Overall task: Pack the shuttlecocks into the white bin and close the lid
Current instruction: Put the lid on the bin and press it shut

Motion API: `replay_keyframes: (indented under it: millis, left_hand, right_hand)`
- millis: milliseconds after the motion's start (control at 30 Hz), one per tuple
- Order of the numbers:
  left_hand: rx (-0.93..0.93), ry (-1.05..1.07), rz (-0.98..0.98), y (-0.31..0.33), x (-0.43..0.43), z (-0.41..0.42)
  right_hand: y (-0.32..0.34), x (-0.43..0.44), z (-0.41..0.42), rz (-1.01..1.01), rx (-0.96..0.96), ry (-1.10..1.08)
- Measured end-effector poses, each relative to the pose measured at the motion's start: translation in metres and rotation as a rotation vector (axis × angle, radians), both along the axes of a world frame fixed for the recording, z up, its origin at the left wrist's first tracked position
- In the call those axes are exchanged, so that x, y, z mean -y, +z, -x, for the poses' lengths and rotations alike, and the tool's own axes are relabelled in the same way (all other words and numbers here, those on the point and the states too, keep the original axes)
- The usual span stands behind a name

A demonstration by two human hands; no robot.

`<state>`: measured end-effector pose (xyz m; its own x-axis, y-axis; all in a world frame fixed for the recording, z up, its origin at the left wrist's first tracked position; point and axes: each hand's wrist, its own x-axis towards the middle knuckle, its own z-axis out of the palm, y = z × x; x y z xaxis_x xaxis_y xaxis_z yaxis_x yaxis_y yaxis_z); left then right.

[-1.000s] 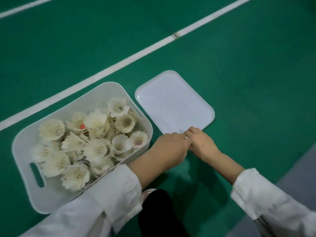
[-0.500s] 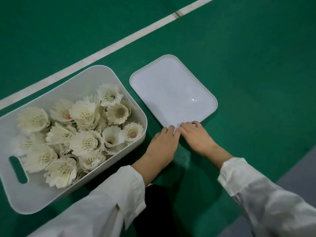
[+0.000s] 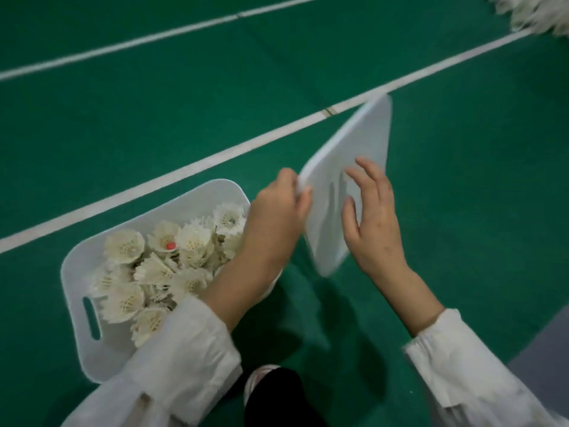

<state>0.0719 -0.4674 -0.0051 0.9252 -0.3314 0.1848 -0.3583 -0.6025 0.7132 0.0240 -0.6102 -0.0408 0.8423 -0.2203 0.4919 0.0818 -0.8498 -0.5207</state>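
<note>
1. lid (image 3: 348, 167): white, rectangular, rounded corners. it is off the floor and steeply tilted, one short end up and away from the person, the other end low. it hangs just right of the white bin (image 3: 197, 198), not over the opening.

2. left hand (image 3: 277, 217): fingers curled round the lid's left edge, thumb on the facing side; it holds the lid.

3. right hand (image 3: 372, 223): fingers (image 3: 369, 171) spread and nearly straight across the lid's facing side, casting shadows on it. whether the pads press the surface cannot be told. nothing is clasped.

4. the bin stands on the green floor (image 3: 154, 118), uncovered, with a slot handle (image 3: 91, 318) in its near-left end. shuttlecocks (image 3: 172, 263) fill it in a loose heap, feather skirts mostly up; one shows a red cap (image 3: 170, 245).

5. obstruction: the left forearm, in a white sleeve (image 3: 172, 365), crosses above the bin's near-right corner and hides the rim and some shuttlecocks there.

6. surroundings: a white court line (image 3: 215, 155) runs diagonally behind the bin and the lid; a second line (image 3: 123, 47) lies farther off. a blurred white feathery mass (image 3: 535, 10) sits at the top right corner. a dark trouser leg (image 3: 277, 396) and a shoe tip (image 3: 255, 377) lie between the arms. a grey strip (image 3: 548, 340) borders the green at the lower right.
</note>
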Motion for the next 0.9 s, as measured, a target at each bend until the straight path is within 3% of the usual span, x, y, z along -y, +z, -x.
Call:
replay_keyframes:
  millis: [100, 333, 500, 600, 767, 833, 900]
  left_hand:
    - [-0.239, 0.18, 0.282, 0.009, -0.057, 0.006]
    - [-0.586, 0.581, 0.737, -0.029, -0.187, 0.058]
    - [-0.688, 0.724, 0.911, -0.05, -0.244, 0.095]
    - [-0.746, 0.781, 0.844, -0.052, -0.263, 0.105]
    - [-0.542, 0.793, 0.044, -0.067, -0.289, 0.102]
    - [-0.484, 0.853, 0.021, -0.074, -0.289, 0.092]
    - [-0.566, 0.858, 0.14, -0.082, -0.283, 0.078]
  right_hand:
    - [-0.003, -0.021, -0.006, -0.09, -0.232, -0.002]
    - [-0.027, -0.06, -0.022, 0.009, -0.557, -0.089]
    - [-0.041, -0.085, -0.037, -0.302, -0.756, -0.122]
    - [-0.048, -0.096, -0.048, -0.515, -0.857, -0.113]
    - [-0.057, -0.108, -0.057, -0.554, -0.862, -0.021]
    - [-0.056, -0.112, -0.059, -0.534, -0.85, -0.001]
    - [-0.056, -0.113, -0.06, -0.512, -0.835, 0.012]
